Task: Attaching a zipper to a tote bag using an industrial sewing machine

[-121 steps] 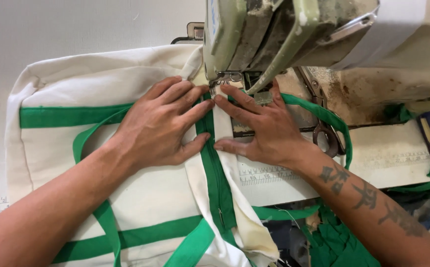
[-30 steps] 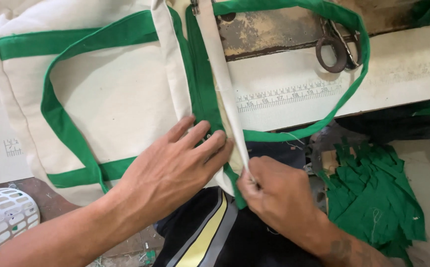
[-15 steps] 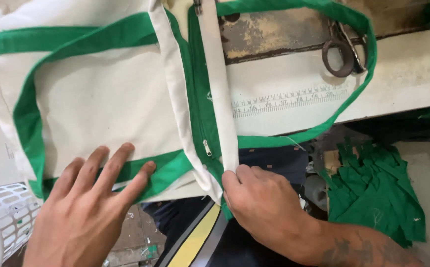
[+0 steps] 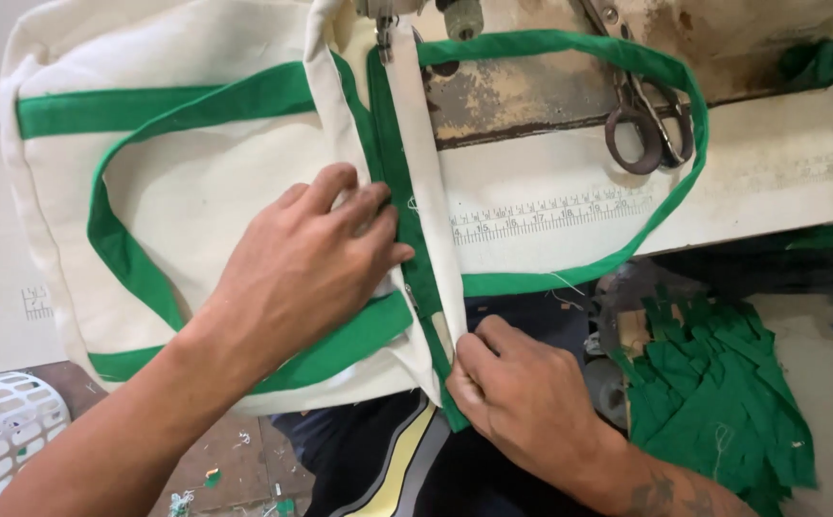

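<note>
Hands on cream canvas bag at sewing table

Left hand (image 4: 306, 263) lies flat, fingers spread, pressing the cream canvas bag with green trim (image 4: 196, 201) just beside its green zipper strip (image 4: 402, 206). Right hand (image 4: 522, 397) is closed, pinching the strip's lower end at the table's (image 4: 771, 187) near edge. Grey metal scissors (image 4: 648, 120) rest on the table inside the bag's green loop handle (image 4: 670, 196). Green fabric scraps (image 4: 713, 388) lie below; a white plastic basket (image 4: 0, 426) stands at lower left.

Cream canvas bag (image 4: 196, 201) — green-trimmed, flat across the sewing table (image 4: 771, 182)

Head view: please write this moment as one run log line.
left hand flat on cream bag | right hand pinching green strip end | scissors on table
</note>
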